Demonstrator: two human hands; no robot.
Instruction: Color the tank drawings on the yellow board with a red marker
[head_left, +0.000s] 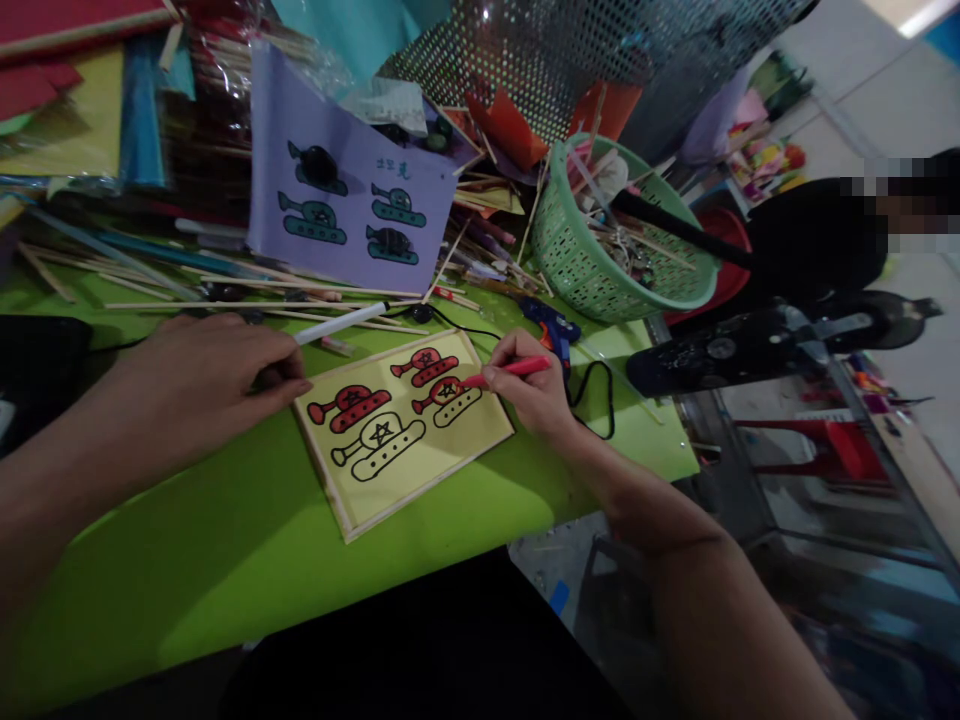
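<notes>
A yellow card (442, 450) with a thin wooden border lies tilted on the green table, bearing black outline drawings of tanks. Two tanks at its upper and left side are filled in red, one is partly red, and the lowest is plain outline. My right hand (536, 385) pinches a red marker (525, 366), its tip on the partly red tank. My left hand (217, 375) is closed at the card's left corner, thumb and fingers on the border. Beside its index finger a white marker (341, 322) sticks out; whether the hand touches it is unclear.
A purple sheet (360, 210) with green tanks stands behind the card. Wooden sticks (292, 305) and pens are strewn around it. To the right are a blue glue gun (551, 325) with a black cord, and a green basket (585, 255) of tools. A person (817, 240) is at far right.
</notes>
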